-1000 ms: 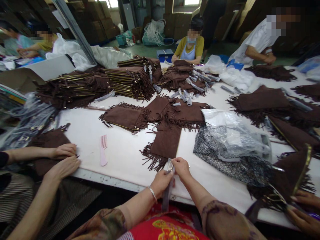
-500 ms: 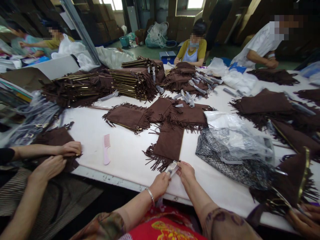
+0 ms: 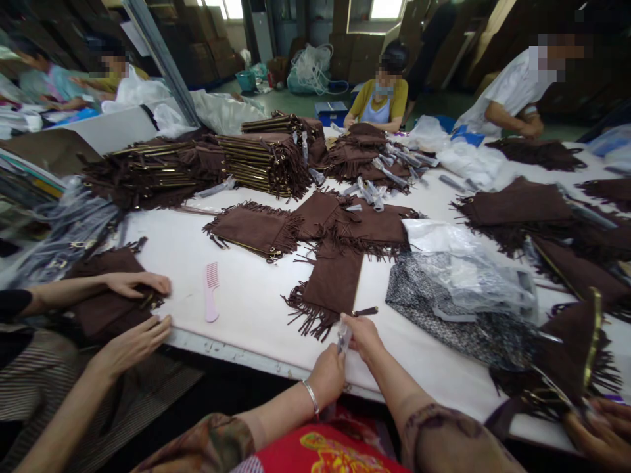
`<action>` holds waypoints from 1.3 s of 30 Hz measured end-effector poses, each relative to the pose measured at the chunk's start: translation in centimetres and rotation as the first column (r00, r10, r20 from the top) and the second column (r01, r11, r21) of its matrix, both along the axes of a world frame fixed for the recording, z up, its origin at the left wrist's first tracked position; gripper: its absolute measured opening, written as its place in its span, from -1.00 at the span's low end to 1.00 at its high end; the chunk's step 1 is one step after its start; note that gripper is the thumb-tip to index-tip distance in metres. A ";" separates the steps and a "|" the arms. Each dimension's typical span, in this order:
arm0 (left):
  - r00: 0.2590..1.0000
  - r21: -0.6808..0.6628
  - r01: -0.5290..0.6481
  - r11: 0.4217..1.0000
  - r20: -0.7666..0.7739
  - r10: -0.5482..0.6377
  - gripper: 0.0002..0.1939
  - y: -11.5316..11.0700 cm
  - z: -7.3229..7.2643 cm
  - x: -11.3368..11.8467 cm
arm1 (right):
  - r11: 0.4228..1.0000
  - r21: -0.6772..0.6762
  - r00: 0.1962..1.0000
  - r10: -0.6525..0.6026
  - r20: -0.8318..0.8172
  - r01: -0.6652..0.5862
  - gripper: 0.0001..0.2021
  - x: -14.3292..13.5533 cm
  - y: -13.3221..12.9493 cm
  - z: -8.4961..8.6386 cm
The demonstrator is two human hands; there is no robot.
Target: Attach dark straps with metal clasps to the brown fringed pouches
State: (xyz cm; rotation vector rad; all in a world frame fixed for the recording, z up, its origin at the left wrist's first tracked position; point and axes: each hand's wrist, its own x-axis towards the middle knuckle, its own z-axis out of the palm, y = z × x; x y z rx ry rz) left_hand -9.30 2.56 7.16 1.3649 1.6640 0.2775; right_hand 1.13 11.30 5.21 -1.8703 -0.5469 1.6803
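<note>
A brown fringed pouch [image 3: 331, 284] lies flat on the white table before me, its fringe toward the left and a gold zip along its right edge. At its near corner, my left hand [image 3: 329, 373] is closed round the lower end of a small strip of clear plastic wrapping [image 3: 344, 336]. My right hand [image 3: 363, 336] pinches the upper end of that wrapping beside the pouch's corner. What the plastic encloses cannot be made out. Just above my right fingers, a dark zip pull [image 3: 365, 311] sticks out to the right.
A pink comb [image 3: 211, 292] lies to the left. Another person's hands [image 3: 135, 286] rest by a brown pouch there. Piles of fringed pouches [image 3: 261, 164] stand at the back. On the right are a plastic-covered tweed cloth [image 3: 419, 315] and a hand with scissors [image 3: 591, 420].
My hands have turned the plastic wrapping more upright, the left hand moving slightly right and down. The zip pull now shows beside my right hand. The left neighbour's hands have spread apart.
</note>
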 end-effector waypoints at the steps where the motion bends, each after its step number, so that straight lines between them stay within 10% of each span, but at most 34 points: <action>1: 1.000 -0.007 -0.011 1.000 0.011 0.012 -0.76 -0.1 0.0 0.3 | 1.000 0.012 0.999 -0.029 0.041 0.029 -0.78 -0.5 0.2 -0.4; 10: 0.946 -0.188 -0.167 0.968 0.245 0.211 -0.66 1.0 0.6 -0.9 | 0.974 0.041 0.973 -0.227 0.047 0.225 -0.92 -1.4 1.4 -2.8; 13: 0.805 -0.407 -0.177 0.896 0.464 0.370 -0.57 1.4 1.0 -1.6 | 0.967 0.035 0.967 -0.254 -0.001 0.254 -0.92 -1.3 1.5 -2.8; 16: 0.642 -0.556 -0.146 0.819 0.577 0.506 -0.53 1.5 1.3 -2.0 | 0.970 0.063 0.972 -0.232 -0.024 0.233 -0.91 -0.7 1.5 -2.6; 24: 0.672 -0.591 -0.159 0.791 0.522 0.525 -0.61 1.1 0.6 -2.1 | 0.930 0.367 0.963 -0.085 0.255 -0.015 -0.64 4.8 -0.6 -1.3; 26: 0.684 -0.597 -0.149 0.788 0.514 0.518 -0.64 1.2 0.4 -2.3 | 0.757 0.556 0.885 0.062 0.461 -0.343 -0.67 6.2 -1.8 -0.9; 29: 0.712 -0.592 -0.112 0.798 0.512 0.481 -0.66 1.3 0.3 -2.4 | 0.244 0.600 0.645 0.203 0.737 -0.762 -0.67 6.7 -3.3 -0.2; 31: 0.743 -0.571 -0.095 0.815 0.504 0.440 -0.65 1.3 0.3 -2.2 | 0.013 0.522 0.515 0.188 0.836 -0.853 -0.69 6.1 -3.5 0.2; 39: 0.921 -0.250 -0.111 0.962 0.337 0.194 -0.66 0.5 0.4 -1.6 | -0.278 0.318 0.256 0.236 0.937 -0.907 -0.82 4.2 -0.4 1.7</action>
